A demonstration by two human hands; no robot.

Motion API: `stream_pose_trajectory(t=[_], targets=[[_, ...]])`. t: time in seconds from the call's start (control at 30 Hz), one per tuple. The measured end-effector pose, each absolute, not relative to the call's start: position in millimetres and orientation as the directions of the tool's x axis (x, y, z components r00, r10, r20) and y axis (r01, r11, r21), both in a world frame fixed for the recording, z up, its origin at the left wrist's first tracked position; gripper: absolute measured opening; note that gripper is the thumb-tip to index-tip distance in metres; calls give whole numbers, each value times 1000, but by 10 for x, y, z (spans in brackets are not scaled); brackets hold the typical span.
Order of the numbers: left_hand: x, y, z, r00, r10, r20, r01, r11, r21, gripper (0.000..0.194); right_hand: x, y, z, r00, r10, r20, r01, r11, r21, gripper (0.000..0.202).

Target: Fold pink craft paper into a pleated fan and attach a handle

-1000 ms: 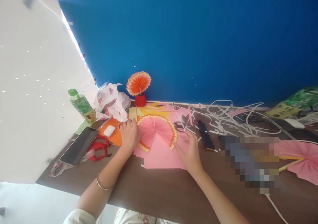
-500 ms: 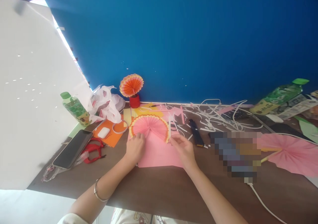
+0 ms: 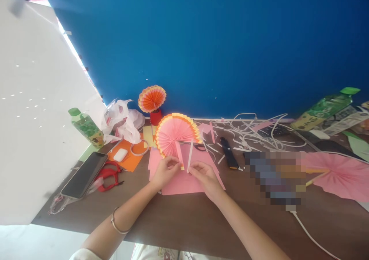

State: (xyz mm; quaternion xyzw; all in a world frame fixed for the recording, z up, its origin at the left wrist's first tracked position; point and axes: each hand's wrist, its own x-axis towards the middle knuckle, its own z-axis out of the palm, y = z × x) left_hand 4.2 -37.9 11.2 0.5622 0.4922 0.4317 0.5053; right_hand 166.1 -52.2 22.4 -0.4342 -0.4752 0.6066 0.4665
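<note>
A pleated pink paper fan [image 3: 174, 131] with an orange and yellow rim stands spread above pink paper sheets [image 3: 178, 185]. My left hand [image 3: 166, 171] is closed on the fan's lower end, its thumb and fingertips pinching the folded edge. To the right, my right hand [image 3: 205, 176] pinches the bottom of a narrow white strip [image 3: 190, 156], which stands nearly upright. I cannot tell whether the strip is joined to the fan. A small gap separates the two hands.
Behind stands an orange paper rosette [image 3: 152, 98] on a red base. At left are a phone [image 3: 84, 174], red-handled pliers [image 3: 111, 177] and a green bottle [image 3: 86, 126]. A dark cutter [image 3: 229, 152], paper scraps and white cables [image 3: 273, 135] lie to the right.
The fan has been lifted and spread wider, from a half circle to well over half. My right hand has moved left and down with the white strip, closer to my left hand.
</note>
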Motion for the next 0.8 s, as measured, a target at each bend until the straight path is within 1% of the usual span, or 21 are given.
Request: stream_pose_trajectory(t=[0.17,0.33,0.53,0.8], targets=[[60,-389,105,104,993,-50,46,45,998,12,1645,-511,268,-231,964,-131,-90,-156,-984,25],[76,-397,64,106,993,-61,33,58,998,12,1638,-494,230,-151,984,-98,-13,-101,-995,29],[90,-395,0,131,991,-40,10,39,999,15,1641,-435,105,-151,982,-112,-1,-113,-994,30],[107,-410,3,127,990,-58,-24,62,998,15,1603,-432,48,-119,986,-117,-15,-120,-993,31]])
